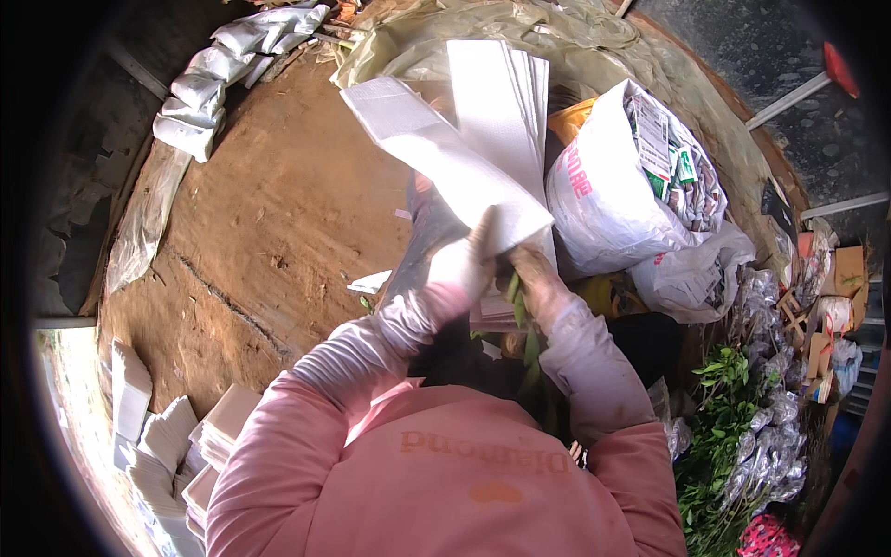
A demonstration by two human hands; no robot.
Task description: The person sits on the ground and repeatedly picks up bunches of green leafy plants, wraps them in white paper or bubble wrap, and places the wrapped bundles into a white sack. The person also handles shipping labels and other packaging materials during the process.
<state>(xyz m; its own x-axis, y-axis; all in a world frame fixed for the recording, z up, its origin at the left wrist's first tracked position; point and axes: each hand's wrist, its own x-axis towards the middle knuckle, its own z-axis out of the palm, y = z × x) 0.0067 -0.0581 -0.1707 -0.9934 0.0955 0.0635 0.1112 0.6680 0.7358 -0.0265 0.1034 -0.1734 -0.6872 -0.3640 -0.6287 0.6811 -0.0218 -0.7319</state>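
Observation:
My left hand (461, 268), in what looks like a pale glove, grips the lower end of a folded white textured sheet (424, 143). That sheet slants up and to the left, over a stack of similar white strips (491, 90). Close beside it, my right hand (537, 282) is closed around a leafy green stem (531, 348) at the sheet's lower corner. The leaves hang down below my right hand. Motion blurs both hands, and the sheet hides part of my right fingers.
A white woven sack (592, 202) of printed packets stands at right, beside a smaller plastic bag (696, 278). Leafy cuttings (717, 432) and clear plastic wrap lie lower right. White stacks (167, 432) stand lower left. Filled white bags (198, 90) line the dirt floor (278, 209).

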